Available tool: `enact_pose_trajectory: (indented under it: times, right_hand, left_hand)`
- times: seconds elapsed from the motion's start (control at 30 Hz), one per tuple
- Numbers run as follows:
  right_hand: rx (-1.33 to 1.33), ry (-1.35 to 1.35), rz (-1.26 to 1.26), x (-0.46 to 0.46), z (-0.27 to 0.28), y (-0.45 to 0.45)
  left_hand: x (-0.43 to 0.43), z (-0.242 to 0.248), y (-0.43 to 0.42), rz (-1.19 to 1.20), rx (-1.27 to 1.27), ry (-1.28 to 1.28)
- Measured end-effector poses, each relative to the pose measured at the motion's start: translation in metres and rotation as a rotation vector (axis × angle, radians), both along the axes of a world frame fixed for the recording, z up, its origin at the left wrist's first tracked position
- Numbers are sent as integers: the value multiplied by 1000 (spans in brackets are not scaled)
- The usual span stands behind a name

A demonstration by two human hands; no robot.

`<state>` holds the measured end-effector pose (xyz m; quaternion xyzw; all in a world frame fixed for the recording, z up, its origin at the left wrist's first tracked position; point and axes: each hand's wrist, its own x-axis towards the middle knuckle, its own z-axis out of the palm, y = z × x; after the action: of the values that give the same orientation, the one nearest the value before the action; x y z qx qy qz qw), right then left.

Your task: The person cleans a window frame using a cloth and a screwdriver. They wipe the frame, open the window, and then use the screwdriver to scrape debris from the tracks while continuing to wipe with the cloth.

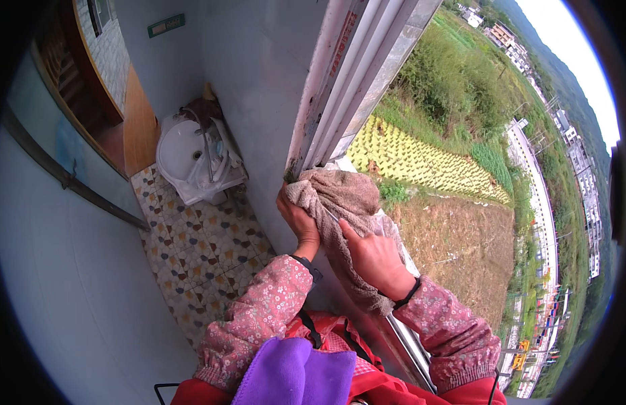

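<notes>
A damp-looking brown towel (343, 192) lies bunched over the window sill, against the lower corner of the window frame (338, 86). My left hand (299, 220) grips the towel's near edge beside the wall. A thin metal tool (333, 216) rests along the towel, with its handle end hidden in my right hand (376, 258). My right index finger points forward along it. One end of the towel hangs down under my right wrist. Below, the metal window track (412, 344) runs towards my body. The tool's tip is hard to make out.
Outside the window lie a planted plot (424, 157), a brown field (455, 253) and a road (541, 202), far below. Indoors, a white washbasin (181, 147) with a tap hose stands by the wall, above a pebble-patterned tile floor (206, 258). A dark pipe (85, 190) crosses the left wall.
</notes>
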<state>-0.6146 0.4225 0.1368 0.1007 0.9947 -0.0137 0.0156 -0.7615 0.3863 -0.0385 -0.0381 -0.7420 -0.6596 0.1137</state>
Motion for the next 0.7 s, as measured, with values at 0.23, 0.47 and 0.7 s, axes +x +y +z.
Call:
enact_pose_trajectory:
  times: [0.23, 0.47, 0.7]
  right_hand:
    - [-129, -17, -15, 25, 1, 13]
    - [-144, -197, -40, 102, 51, -2]
    - [-178, 17, -94, 22, -9, -1]
  left_hand:
    - [-11, -25, -1, -49, -111, -64]
    - [-5, -42, 0, -6, 80, 35]
    - [-6, -29, -7, -69, -50, 60]
